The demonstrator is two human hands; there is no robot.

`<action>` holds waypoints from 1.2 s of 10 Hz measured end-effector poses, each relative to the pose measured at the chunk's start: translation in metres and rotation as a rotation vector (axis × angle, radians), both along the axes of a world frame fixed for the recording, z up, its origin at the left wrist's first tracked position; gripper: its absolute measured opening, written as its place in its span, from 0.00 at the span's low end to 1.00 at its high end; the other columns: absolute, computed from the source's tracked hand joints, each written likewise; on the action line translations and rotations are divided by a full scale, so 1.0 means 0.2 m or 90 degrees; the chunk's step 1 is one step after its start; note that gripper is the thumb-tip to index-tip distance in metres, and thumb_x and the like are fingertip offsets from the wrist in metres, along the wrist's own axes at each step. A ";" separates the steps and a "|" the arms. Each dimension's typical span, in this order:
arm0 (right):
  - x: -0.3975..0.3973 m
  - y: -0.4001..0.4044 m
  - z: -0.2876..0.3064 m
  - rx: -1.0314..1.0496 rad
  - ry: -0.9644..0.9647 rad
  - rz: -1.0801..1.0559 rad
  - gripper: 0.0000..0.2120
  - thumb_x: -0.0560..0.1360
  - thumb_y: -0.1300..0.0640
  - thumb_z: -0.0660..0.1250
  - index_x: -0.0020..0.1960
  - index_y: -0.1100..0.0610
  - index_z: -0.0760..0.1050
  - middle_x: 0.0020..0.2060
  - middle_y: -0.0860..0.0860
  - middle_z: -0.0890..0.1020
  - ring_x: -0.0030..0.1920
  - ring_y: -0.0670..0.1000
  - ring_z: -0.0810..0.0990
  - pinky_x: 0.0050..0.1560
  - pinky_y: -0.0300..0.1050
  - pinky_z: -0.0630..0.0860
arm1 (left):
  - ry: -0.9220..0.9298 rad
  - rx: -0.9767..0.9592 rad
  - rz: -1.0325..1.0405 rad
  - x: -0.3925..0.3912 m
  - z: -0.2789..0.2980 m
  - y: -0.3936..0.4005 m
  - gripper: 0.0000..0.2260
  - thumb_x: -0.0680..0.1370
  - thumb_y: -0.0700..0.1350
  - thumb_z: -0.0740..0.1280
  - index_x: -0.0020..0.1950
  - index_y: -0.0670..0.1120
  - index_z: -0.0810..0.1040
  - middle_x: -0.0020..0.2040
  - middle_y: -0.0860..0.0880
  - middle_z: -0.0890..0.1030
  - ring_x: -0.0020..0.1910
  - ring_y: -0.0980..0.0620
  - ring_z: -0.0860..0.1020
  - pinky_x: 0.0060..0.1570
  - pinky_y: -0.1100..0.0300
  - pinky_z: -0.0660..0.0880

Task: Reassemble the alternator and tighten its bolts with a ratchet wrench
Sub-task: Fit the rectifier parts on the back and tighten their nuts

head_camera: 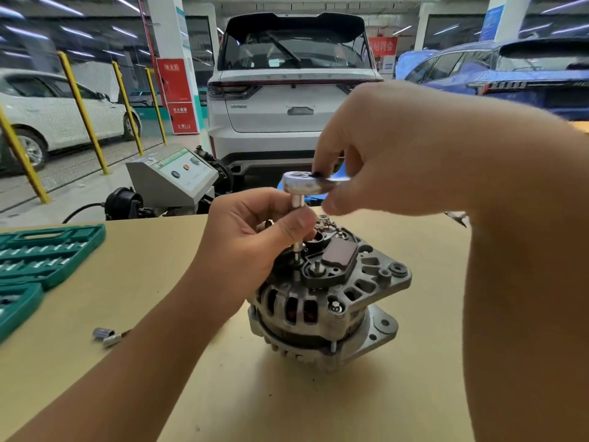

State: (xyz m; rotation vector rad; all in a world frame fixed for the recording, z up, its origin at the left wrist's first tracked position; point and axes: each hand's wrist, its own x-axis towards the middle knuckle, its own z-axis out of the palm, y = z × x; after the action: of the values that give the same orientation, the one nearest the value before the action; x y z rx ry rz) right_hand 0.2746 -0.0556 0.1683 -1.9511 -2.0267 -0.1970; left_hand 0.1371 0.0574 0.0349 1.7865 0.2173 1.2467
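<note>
A: Evidently you stood the alternator (322, 301) upright on the tan workbench (127, 314), rear cover up, so the top bolts faced you. Where was the tool?

B: Your right hand (392, 148) gripped the ratchet wrench (302, 183) near its head, fingers curled round the handle, which was mostly hidden. Your left hand (255, 231) pinched the extension bar (298, 228) between thumb and fingers, presumably to keep the socket plumb on the bolt.

A: Was the socket seated?

B: You could not tell; its tip was hidden beside the black regulator housing (325, 266).

A: Spares?

B: You had two loose sockets (106, 335) lying near the green socket case (47, 250), well apart from the alternator.
</note>
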 end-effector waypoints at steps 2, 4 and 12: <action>0.01 0.01 0.00 -0.002 0.018 -0.006 0.15 0.73 0.58 0.75 0.43 0.37 0.78 0.40 0.40 0.82 0.39 0.42 0.79 0.34 0.39 0.69 | 0.026 0.007 -0.012 -0.02 0.01 0.00 0.01 0.76 0.44 0.74 0.45 0.47 0.86 0.38 0.46 0.85 0.42 0.48 0.85 0.46 0.61 0.80; 0.00 0.00 0.00 -0.015 -0.043 -0.005 0.11 0.67 0.49 0.80 0.43 0.41 0.79 0.33 0.41 0.77 0.35 0.41 0.75 0.33 0.40 0.67 | 0.027 0.039 0.033 0.01 0.00 -0.01 0.06 0.74 0.48 0.76 0.47 0.47 0.85 0.40 0.47 0.86 0.41 0.39 0.84 0.48 0.50 0.83; 0.10 0.07 0.00 -0.003 0.077 0.053 0.21 0.73 0.65 0.75 0.32 0.41 0.77 0.25 0.41 0.77 0.28 0.45 0.75 0.38 0.46 0.73 | 0.046 0.016 -0.035 -0.04 0.04 0.01 0.04 0.78 0.43 0.72 0.49 0.48 0.86 0.42 0.45 0.87 0.44 0.47 0.86 0.47 0.60 0.81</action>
State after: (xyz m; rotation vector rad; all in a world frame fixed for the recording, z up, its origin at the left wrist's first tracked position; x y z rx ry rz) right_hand 0.2945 -0.0425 0.1691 -1.8307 -2.0253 -0.0533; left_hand 0.1281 0.0602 0.0425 1.8496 0.1925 1.1511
